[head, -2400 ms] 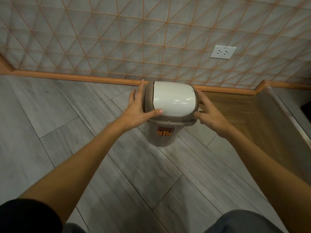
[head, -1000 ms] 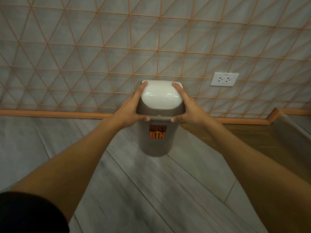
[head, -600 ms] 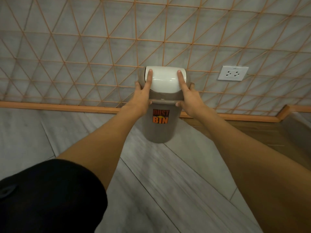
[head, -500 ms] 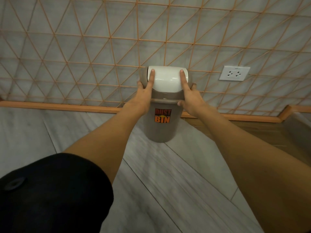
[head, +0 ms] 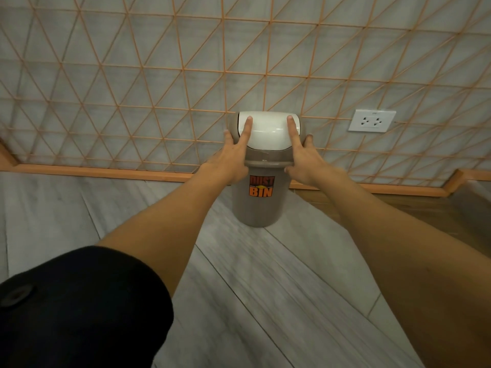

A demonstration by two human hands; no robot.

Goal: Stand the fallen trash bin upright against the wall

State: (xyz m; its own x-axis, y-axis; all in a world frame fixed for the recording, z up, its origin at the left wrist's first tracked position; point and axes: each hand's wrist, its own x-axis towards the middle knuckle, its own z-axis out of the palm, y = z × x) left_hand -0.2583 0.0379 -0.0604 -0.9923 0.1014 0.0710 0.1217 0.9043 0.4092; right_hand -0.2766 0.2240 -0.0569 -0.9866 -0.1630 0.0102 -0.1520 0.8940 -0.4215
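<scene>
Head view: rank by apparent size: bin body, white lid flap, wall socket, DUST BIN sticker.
1. bin body
2. white lid flap, close behind the body, so that order is unsure
3. wall socket
4. DUST BIN sticker

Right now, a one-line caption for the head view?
Left hand and right hand rest on the upright dust bin near the wall.
</scene>
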